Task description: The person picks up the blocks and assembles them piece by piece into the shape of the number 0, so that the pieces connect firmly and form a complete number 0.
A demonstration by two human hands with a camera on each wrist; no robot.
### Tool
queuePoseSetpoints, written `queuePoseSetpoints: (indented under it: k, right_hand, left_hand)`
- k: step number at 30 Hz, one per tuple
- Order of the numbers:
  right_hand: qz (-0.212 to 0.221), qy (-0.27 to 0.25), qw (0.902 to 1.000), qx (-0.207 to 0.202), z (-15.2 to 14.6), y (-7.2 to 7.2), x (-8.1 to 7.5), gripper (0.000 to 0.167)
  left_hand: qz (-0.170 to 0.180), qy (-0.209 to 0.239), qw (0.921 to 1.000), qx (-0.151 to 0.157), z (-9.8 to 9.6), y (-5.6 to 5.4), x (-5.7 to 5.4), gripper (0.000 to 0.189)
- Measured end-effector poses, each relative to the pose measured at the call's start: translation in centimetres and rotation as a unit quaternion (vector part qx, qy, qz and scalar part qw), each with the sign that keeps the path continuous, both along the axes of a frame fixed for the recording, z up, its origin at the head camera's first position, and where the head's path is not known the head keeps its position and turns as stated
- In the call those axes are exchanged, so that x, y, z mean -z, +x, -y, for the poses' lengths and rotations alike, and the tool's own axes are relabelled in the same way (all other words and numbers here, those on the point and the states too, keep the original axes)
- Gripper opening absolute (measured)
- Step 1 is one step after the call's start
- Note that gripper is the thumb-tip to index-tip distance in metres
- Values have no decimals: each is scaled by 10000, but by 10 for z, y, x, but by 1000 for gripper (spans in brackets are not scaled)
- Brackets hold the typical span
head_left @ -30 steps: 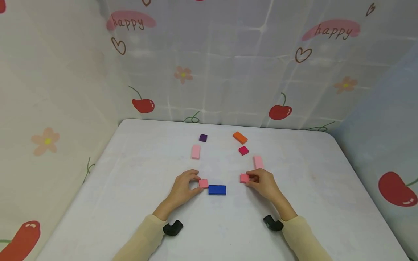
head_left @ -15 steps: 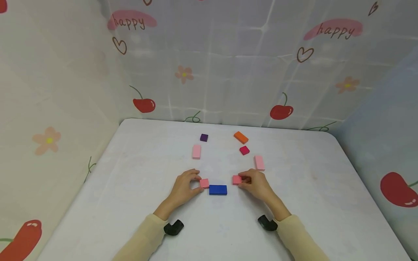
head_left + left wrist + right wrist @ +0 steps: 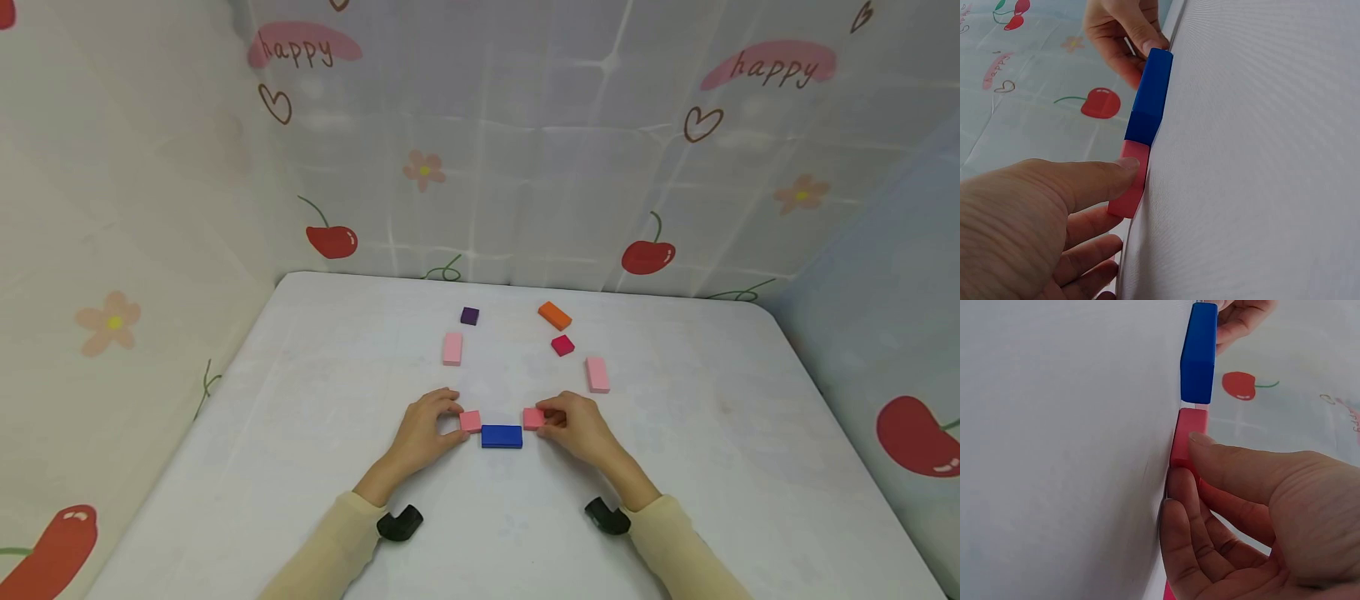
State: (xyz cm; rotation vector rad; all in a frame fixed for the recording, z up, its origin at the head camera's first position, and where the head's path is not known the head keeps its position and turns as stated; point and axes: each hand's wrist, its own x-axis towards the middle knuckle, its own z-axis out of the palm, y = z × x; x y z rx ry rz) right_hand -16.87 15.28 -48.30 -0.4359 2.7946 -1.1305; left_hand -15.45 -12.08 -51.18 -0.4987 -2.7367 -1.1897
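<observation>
A blue rectangular block [image 3: 502, 437] lies on the white table [image 3: 510, 525] between both hands. My left hand [image 3: 417, 430] pinches a small pink block [image 3: 470, 422] between thumb and index finger, and that block touches the blue one's left end in the left wrist view. Another small pink block [image 3: 533, 419] is gripped by the thumb and fingers of my right hand [image 3: 581, 425]. The right wrist view shows a narrow gap between this pink block [image 3: 1189, 434] and the blue block [image 3: 1199, 356].
Farther back lie two light pink rectangular blocks, one left [image 3: 452, 349] and one right [image 3: 597, 375]. Behind them are a dark purple block [image 3: 469, 317], a crimson block [image 3: 562, 345] and an orange block [image 3: 555, 316]. A patterned curtain [image 3: 517, 167] hangs behind the table.
My right hand has slid its pink block leftward, close to the blue block's right end. The left hand and its pink block have stayed in place.
</observation>
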Motion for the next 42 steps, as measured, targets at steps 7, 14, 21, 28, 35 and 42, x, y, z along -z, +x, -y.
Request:
queuePoseSetpoints:
  k: [7,14,21,28,35,42]
  right_hand:
    - [114,24,9999,29,4,0,0,34]
    - [156,50,9998,76,5,0,1,36]
    - [22,137,9998,137,4,2,-2,41]
    - [-309,187,9991,208,2,5,-3,43]
    - [-427,163,9988,148,2,5,-1,43]
    - [-490,123,9970,588,-18,-8,-12,45]
  left_hand:
    - [-43,-25,10000,23,0,-1,1,28]
    - [-41,19,10000,14,0,-1,2,27]
    - [-7,16,10000,14,-1,0,1,27]
    - [-57,32,10000,19,0,0,0,29]
    - [-113,-14,9999,49,0,-1,0,29]
    - [-110,16,9999,24,0,0,1,28]
